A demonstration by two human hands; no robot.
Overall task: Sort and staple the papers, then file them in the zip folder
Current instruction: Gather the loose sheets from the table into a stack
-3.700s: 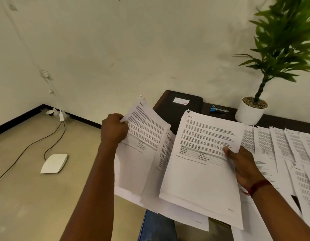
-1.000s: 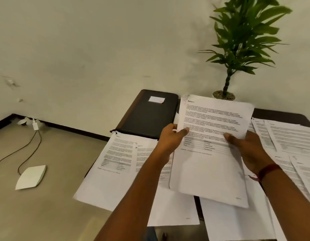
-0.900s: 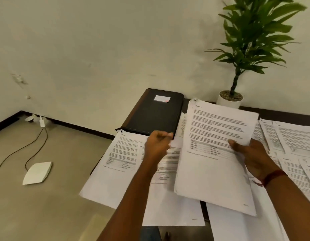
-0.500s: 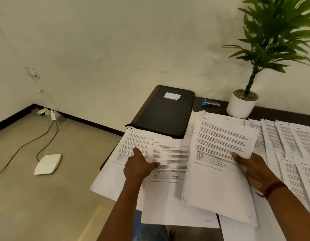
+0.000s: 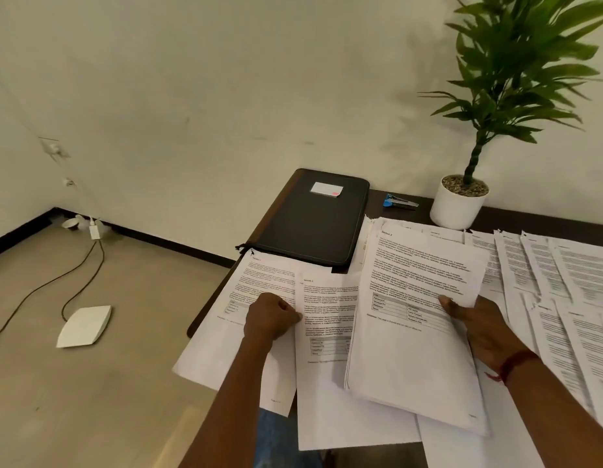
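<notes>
My right hand (image 5: 475,324) grips a thick stack of printed papers (image 5: 416,332) by its right edge, thumb on top, holding it just above the table. My left hand (image 5: 271,317) pinches the left edge of a single printed sheet (image 5: 327,332) lying beside the stack. Another sheet (image 5: 239,298) lies under my left hand and hangs over the table's left edge. The black zip folder (image 5: 313,219) lies closed at the table's far left corner, with a blue stapler (image 5: 399,201) just right of it.
A potted green plant in a white pot (image 5: 457,206) stands at the back by the wall. Several overlapping printed sheets (image 5: 556,285) cover the dark table (image 5: 516,219) to the right. On the floor at left lie a white flat device (image 5: 84,325) and cables.
My left hand let go of the stack and moved down-left onto the sheets on the table. The right hand lowered the stack toward the table.
</notes>
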